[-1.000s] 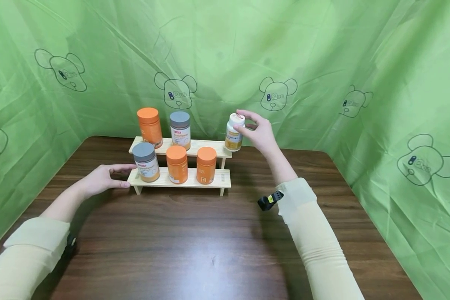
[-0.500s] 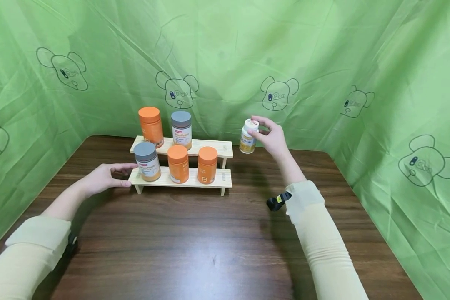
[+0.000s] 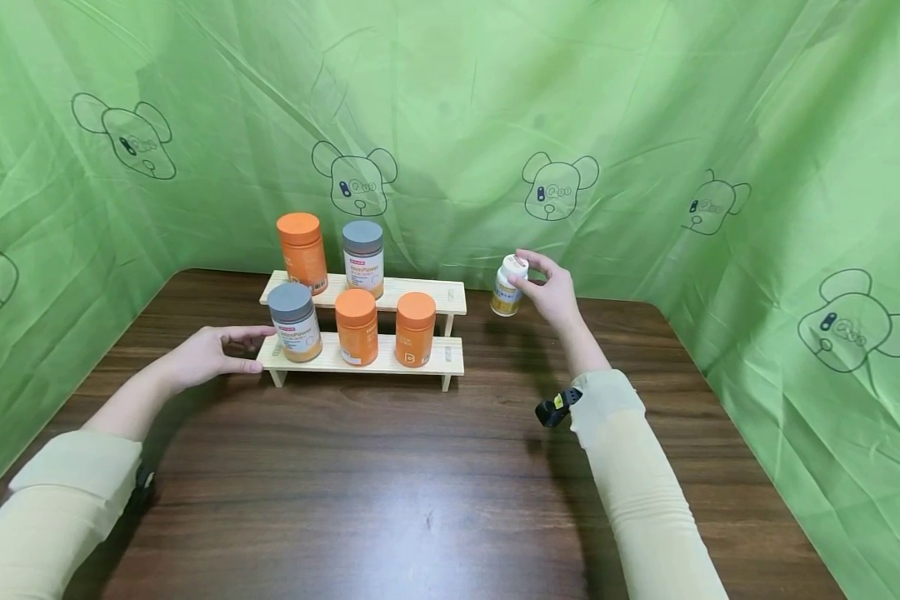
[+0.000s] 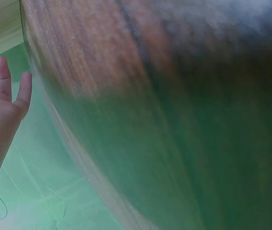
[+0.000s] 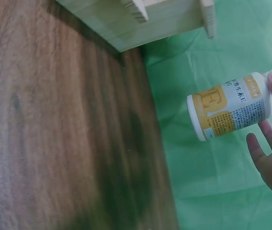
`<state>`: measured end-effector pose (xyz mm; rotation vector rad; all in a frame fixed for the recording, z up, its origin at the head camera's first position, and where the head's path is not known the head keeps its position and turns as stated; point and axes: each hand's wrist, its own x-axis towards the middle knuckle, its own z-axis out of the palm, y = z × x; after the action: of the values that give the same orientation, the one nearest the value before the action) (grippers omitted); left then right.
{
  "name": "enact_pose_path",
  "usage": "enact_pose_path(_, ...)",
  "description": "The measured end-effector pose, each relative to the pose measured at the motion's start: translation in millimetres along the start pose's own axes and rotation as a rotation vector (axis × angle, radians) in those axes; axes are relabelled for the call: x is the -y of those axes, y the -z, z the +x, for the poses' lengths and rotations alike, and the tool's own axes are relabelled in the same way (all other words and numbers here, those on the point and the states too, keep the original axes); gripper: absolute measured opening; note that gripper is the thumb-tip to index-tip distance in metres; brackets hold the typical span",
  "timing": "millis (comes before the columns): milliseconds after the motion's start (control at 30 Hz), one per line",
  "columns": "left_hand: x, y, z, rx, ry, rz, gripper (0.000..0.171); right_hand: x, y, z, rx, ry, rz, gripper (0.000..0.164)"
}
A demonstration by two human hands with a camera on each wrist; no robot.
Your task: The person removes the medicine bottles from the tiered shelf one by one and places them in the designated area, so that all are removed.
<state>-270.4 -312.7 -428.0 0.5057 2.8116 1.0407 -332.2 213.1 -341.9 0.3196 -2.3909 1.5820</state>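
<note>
One right hand (image 3: 547,290) pinches a bottle (image 3: 506,298), cap (image 3: 514,264) partly hidden; the relaxed left hand (image 3: 208,358) touches a rack (image 3: 437,357).

Site type: screened-off recording booth, by appearance; wider premises cannot be determined.
Enclosure: creased green cloth (image 3: 450,92) on three sides, printed with cartoon animal heads (image 3: 359,187).
Counter (image 3: 330,450): dark wood-grain top.
Equipment: black camera (image 3: 558,407) at right wrist.

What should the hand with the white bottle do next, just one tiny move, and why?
I'd probably ease the white bottle down until it rests on the table. The right hand pinches it near its cap, to the right of the upper wooden shelf; whether its base already touches the table isn't clear.
</note>
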Motion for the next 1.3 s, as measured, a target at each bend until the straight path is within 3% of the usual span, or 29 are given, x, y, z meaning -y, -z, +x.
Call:
enact_pose_path(333, -1.6, 0.3, -0.6, 0.001, 0.009, 0.000, 0.064, -29.1, -6.6, -5.1, -0.034, -0.062, 0.030, 0.048)
enact_pose_path(567, 0.1, -1.1, 1.3, 0.007, 0.002, -0.002, 0.064, -74.0, -12.1, 0.6, -0.080, -0.091, 0.047, 0.051)
enact_pose_path(700, 0.4, -1.2, 2.1, 0.005, -0.009, 0.003, 0.064, -85.7, -14.4, -0.2, -0.084, -0.091, 0.035, 0.051)
enact_pose_path(833, -0.3, -1.3, 2.5, 0.004, -0.015, 0.001, 0.064, -86.2, -14.9, -3.3, -0.073, -0.095, 0.068, 0.051)
enact_pose_path(1100, 0.3, -0.2, 1.9, 0.004, -0.017, 0.003, 0.064, -61.0, -13.2, -11.7, -0.051, -0.076, 0.131, 0.050)
enact_pose_path(1300, 2.1, 0.9, 1.2, -0.001, -0.018, -0.001, 0.064, -78.3, -11.4, -3.7, -0.056, -0.027, 0.089, 0.051)
